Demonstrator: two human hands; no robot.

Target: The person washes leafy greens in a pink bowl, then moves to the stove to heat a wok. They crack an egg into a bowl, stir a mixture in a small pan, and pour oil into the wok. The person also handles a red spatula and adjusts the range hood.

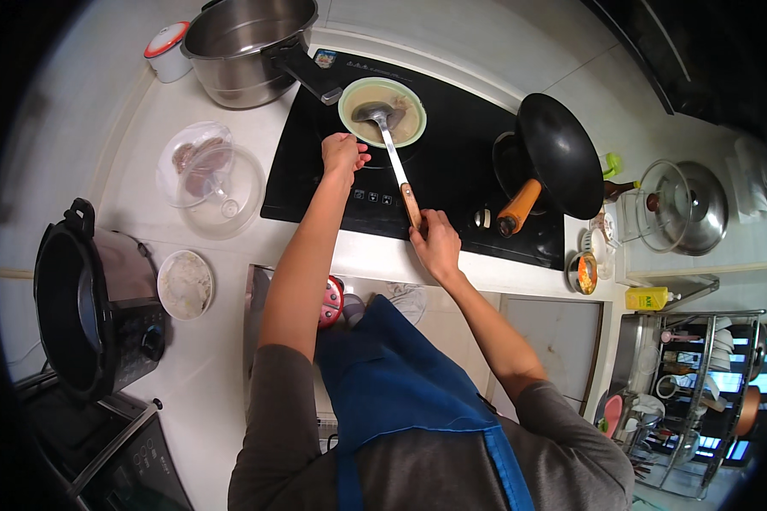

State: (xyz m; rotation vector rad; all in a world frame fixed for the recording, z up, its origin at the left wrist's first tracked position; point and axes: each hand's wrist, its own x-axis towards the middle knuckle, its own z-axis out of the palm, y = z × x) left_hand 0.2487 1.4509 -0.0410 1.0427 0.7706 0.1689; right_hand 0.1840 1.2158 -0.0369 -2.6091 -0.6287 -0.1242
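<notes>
A light-green-rimmed bowl of cloudy soup (393, 89) stands on the black cooktop (447, 172). A metal ladle (393, 153) lies across its near rim with its bowl-shaped head in the soup. My right hand (438, 243) is at the lower end of the ladle's wooden handle, with its fingers around the tip. My left hand (345, 154) is just below the bowl's near left side, fingers curled; whether it touches the rim or holds anything is not plain.
A steel pot (243, 76) stands back left, its black handle reaching towards the bowl. A black wok (559, 156) tilts on the cooktop's right. At left are a clear plastic lid (220, 211), a bowl of white food (185, 285) and an open electric cooker (102, 300).
</notes>
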